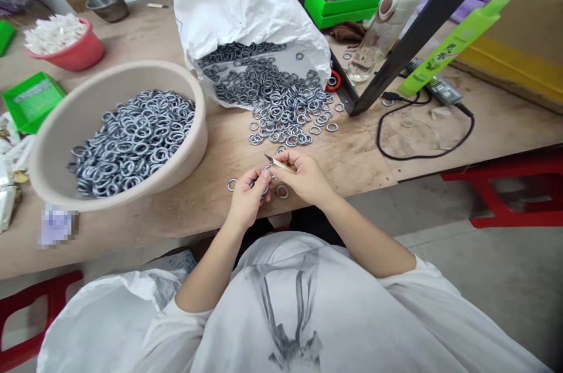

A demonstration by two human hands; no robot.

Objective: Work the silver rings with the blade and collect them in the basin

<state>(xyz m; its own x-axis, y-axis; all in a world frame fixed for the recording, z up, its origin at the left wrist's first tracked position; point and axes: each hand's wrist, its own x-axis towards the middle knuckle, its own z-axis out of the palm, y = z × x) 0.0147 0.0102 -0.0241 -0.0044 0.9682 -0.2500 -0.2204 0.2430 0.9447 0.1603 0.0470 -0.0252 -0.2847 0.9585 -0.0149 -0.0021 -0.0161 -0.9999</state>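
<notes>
My left hand [248, 196] is closed around a grey ring [263, 190] at the table's front edge. Beside it, touching, my right hand [303, 173] grips a craft knife [281, 165] with a pale handle; its dark pointed blade angles up to the left. The fingers partly cover the ring. Loose grey rings lie close by, one ring [282, 191] below my right hand and another ring [231, 185] left of my left hand. Beyond my hands, a heap of grey rings [285, 106] spills from a white sack [246, 3] lying on its side.
A large beige basin [48, 156] of grey rings stands at left. Behind it are a red bowl [83, 53] of white pieces and a green tray [33, 100]. At right stand a dark metal bar [422, 33], a bottle [382, 27] and a black cable [396, 157].
</notes>
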